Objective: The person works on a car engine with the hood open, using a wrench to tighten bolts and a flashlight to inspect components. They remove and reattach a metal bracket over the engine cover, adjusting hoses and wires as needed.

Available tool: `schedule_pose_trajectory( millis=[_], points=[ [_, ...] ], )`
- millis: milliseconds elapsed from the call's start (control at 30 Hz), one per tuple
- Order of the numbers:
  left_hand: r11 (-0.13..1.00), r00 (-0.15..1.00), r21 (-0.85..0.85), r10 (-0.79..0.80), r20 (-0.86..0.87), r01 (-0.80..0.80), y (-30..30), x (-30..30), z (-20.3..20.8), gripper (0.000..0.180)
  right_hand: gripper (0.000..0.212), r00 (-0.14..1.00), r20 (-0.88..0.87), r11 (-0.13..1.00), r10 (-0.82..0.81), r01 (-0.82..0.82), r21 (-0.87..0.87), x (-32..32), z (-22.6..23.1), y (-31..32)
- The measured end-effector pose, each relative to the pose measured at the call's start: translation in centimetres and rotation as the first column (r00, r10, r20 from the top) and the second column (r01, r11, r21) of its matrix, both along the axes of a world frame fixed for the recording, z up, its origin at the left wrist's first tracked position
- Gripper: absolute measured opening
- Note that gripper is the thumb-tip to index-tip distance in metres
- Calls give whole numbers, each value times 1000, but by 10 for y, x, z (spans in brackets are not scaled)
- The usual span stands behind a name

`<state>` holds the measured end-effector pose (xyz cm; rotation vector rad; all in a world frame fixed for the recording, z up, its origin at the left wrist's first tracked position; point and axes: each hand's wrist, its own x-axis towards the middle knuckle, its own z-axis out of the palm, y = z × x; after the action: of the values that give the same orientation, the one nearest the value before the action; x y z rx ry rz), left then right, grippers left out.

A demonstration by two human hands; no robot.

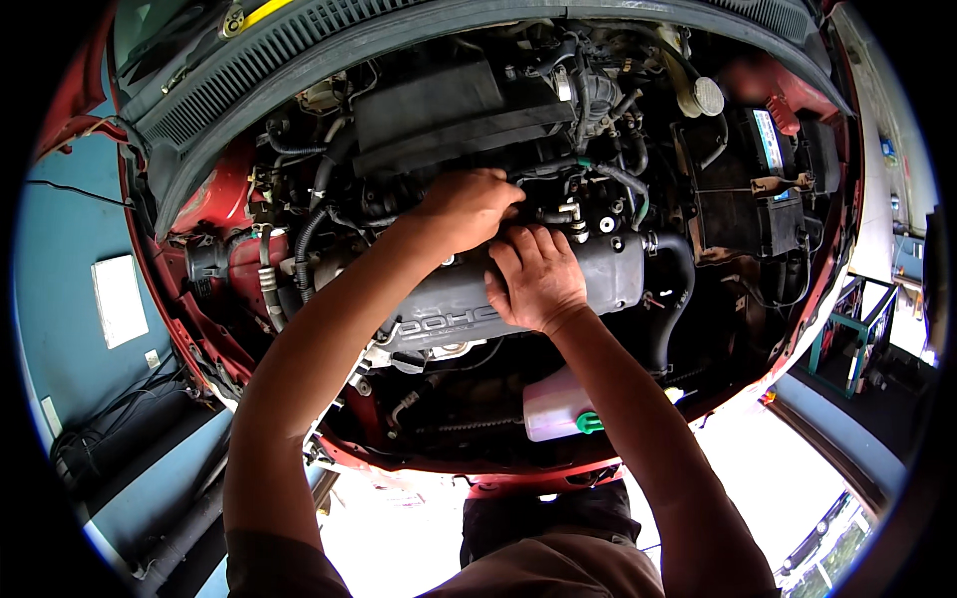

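In the head view, my left hand (467, 209) is closed, fingers curled, over the gap between the grey engine valve cover (454, 294) and the black plastic air box (439, 115). What its fingers hold, if anything, is hidden. Just to the right, my right hand (538, 279) rests on the valve cover. Its thumb lies apart from the fingers, which reach over the cover's far edge, and nothing shows in that palm. Beside the right fingertips sit a small hose fitting (576, 227) and a green-marked hose (618, 177).
The car battery (783, 164) stands at the right of the bay. A thick black hose (678, 289) bends down past the cover. A whitish bottle with a green cap (553, 411) sits near the front edge. A yellow-handled ratchet (234, 20) lies on the cowl, top left.
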<state>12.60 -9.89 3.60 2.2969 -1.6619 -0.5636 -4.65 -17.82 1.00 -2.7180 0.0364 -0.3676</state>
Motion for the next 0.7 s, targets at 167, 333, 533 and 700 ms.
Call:
schedule_pose_trajectory(
  millis=[167, 333, 533, 700],
  points=[
    [946, 965, 319, -130, 227, 53, -22, -3, -6, 19, 37, 1000, -8, 1000, -8, 9, 3, -3, -3, -1],
    [873, 980, 484, -145, 136, 62, -43, 1, 6, 19, 33, 997, 74, 1000, -21, 22, -9, -2, -4, -3],
    [842, 998, 537, -58, 1, 49, -55, 14, -4, 18, 34, 997, 83, 1000, -2, 1, 9, 2, -1, -3],
    [881, 993, 464, -113, 23, 90, -44, 9, -13, 15, 35, 999, 41, 1000, 8, -9, 22, -2, 1, -4]
  ],
)
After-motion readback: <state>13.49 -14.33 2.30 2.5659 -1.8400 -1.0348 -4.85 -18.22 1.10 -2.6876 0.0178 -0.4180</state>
